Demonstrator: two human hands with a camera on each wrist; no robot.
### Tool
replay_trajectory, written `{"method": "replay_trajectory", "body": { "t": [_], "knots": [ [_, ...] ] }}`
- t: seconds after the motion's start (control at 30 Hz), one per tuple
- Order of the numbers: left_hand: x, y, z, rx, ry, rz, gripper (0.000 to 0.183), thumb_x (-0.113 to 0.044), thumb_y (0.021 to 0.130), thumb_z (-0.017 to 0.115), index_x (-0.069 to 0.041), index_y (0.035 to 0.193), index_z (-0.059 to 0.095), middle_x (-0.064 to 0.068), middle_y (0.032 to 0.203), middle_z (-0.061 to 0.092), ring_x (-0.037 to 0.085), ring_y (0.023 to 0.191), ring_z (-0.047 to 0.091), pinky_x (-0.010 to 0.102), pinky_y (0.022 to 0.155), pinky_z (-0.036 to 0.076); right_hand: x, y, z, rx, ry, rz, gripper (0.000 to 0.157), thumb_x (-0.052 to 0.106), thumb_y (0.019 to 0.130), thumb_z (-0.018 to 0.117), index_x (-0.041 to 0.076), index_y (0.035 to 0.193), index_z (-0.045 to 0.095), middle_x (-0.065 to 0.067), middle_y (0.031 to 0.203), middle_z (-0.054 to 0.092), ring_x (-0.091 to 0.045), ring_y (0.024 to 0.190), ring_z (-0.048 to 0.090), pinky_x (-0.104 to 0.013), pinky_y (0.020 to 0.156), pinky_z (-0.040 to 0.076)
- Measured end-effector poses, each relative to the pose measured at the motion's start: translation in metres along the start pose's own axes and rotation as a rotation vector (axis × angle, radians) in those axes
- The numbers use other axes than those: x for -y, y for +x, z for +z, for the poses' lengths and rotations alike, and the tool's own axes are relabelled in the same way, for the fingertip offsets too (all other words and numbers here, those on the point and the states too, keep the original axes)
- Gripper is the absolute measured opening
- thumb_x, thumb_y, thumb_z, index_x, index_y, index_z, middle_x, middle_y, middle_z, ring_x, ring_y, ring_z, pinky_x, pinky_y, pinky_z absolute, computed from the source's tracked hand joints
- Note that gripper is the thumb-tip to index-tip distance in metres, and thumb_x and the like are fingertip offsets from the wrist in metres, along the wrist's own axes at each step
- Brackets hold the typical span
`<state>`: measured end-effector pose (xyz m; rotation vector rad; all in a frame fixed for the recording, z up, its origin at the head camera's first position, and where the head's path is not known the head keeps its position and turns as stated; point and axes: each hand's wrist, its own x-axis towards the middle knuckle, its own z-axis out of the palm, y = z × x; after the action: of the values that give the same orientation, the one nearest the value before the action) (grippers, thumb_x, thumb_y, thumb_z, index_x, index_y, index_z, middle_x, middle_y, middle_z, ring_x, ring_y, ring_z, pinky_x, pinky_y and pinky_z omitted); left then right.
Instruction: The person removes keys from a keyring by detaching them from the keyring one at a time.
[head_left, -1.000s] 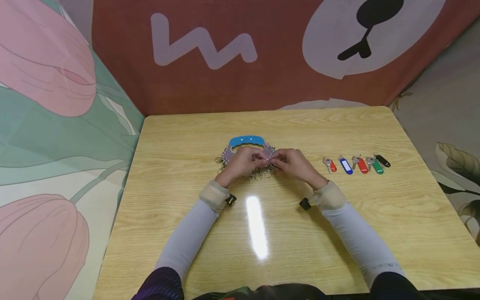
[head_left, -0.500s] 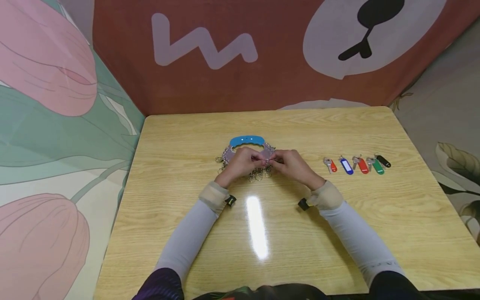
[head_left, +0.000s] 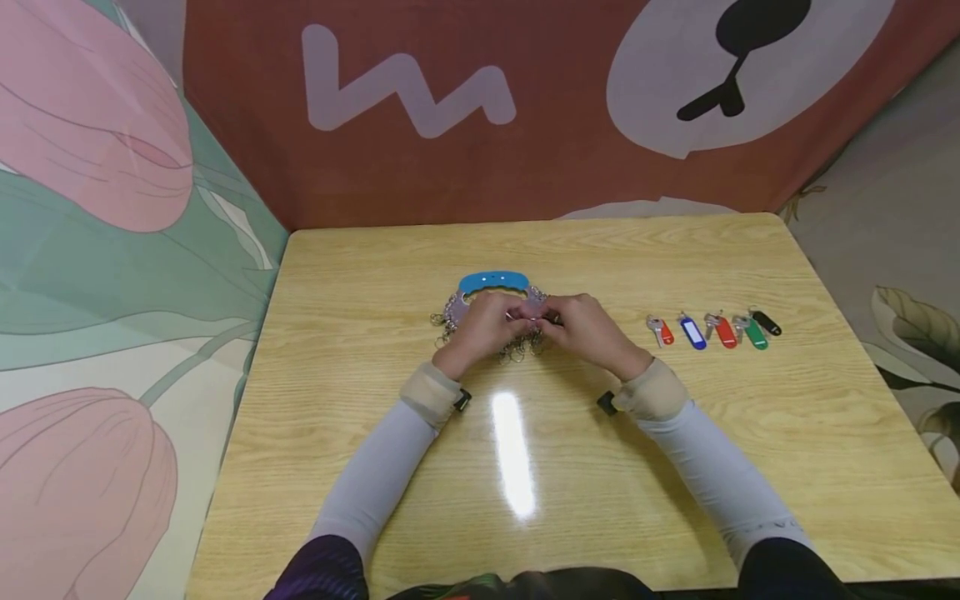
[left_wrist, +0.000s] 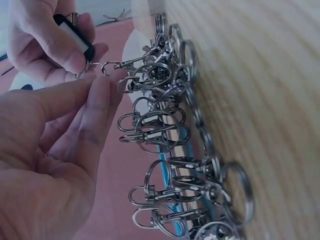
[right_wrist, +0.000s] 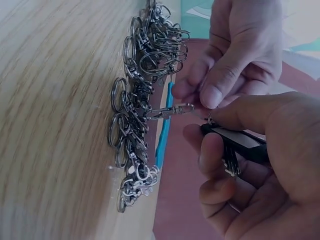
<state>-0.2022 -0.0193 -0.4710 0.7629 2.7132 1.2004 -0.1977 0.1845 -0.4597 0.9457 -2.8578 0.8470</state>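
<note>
A key holder with a blue handle (head_left: 493,282) lies on the table, hung with many metal rings and snap hooks (left_wrist: 160,190). Over its near right side my left hand (head_left: 483,327) pinches the tip of one snap hook (right_wrist: 172,111) that is drawn out from the bunch. Close against it, my right hand (head_left: 588,327) grips a black key tag (right_wrist: 237,139) with a pale label. Keys (right_wrist: 230,161) hang under the tag, inside the curled fingers. A small split ring (right_wrist: 209,119) at the tag's end sits by the fingertips; whether it is on the hook cannot be told.
To the right on the wooden table (head_left: 360,283) lies a row of tagged keys: a red tag (head_left: 667,332), a blue tag (head_left: 692,331), another red tag (head_left: 725,332), a green tag (head_left: 755,332) and a black tag (head_left: 766,322). A reddish-brown wall (head_left: 420,183) stands behind.
My right hand has shifted slightly left and upward, closer to the left hand. The key holder and the row of tagged keys have stayed in place.
</note>
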Motion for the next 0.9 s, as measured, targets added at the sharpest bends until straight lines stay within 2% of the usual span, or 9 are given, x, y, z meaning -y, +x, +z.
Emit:
{"method": "replay_trajectory", "body": {
  "t": [0.17, 0.33, 0.57, 0.77, 0.9],
  "knots": [
    [0.003, -0.001, 0.001, -0.008, -0.024, -0.063, 0.004, -0.002, 0.095, 0.078, -0.004, 0.098, 0.079, 0.007, 0.093, 0.079, 0.015, 0.081, 0.075, 0.018, 0.07, 0.058, -0.003, 0.0, 0.003, 0.025, 0.026, 0.04, 0.011, 0.011, 0.098, 0.076, 0.001, 0.102, 0.077, -0.009, 0.087, 0.078, -0.014, 0.069, 0.066, -0.034, 0.065, 0.057],
    [0.004, -0.001, 0.002, -0.006, -0.072, -0.099, 0.008, 0.002, 0.096, 0.074, -0.003, 0.102, 0.077, 0.011, 0.099, 0.08, 0.018, 0.088, 0.078, 0.02, 0.073, 0.06, -0.007, 0.0, 0.01, 0.026, 0.051, 0.063, 0.008, 0.011, 0.096, 0.078, 0.003, 0.097, 0.077, -0.008, 0.085, 0.077, -0.016, 0.07, 0.066, -0.032, 0.065, 0.054],
    [0.003, -0.001, 0.002, 0.016, -0.098, -0.159, 0.011, 0.001, 0.094, 0.076, -0.003, 0.105, 0.075, 0.012, 0.105, 0.08, 0.02, 0.093, 0.079, 0.019, 0.075, 0.061, -0.006, 0.0, 0.015, -0.009, 0.084, 0.022, 0.006, 0.011, 0.096, 0.078, 0.004, 0.097, 0.078, -0.006, 0.084, 0.077, -0.015, 0.069, 0.066, -0.033, 0.065, 0.054],
    [0.003, 0.0, 0.002, 0.028, -0.093, -0.138, 0.006, 0.001, 0.097, 0.073, -0.001, 0.1, 0.077, 0.011, 0.097, 0.08, 0.019, 0.085, 0.077, 0.02, 0.072, 0.06, -0.004, 0.0, 0.014, -0.031, 0.072, 0.01, 0.006, 0.011, 0.097, 0.076, 0.005, 0.097, 0.078, -0.005, 0.084, 0.077, -0.014, 0.069, 0.064, -0.034, 0.064, 0.053],
    [0.005, 0.001, 0.002, 0.035, -0.006, -0.111, 0.009, -0.005, 0.099, 0.072, -0.005, 0.1, 0.081, 0.007, 0.093, 0.08, 0.015, 0.08, 0.072, 0.02, 0.072, 0.057, -0.001, -0.001, 0.013, -0.031, 0.071, 0.018, 0.007, 0.011, 0.098, 0.075, 0.004, 0.098, 0.078, -0.006, 0.086, 0.077, -0.013, 0.068, 0.064, -0.033, 0.064, 0.054]
  ]
}}
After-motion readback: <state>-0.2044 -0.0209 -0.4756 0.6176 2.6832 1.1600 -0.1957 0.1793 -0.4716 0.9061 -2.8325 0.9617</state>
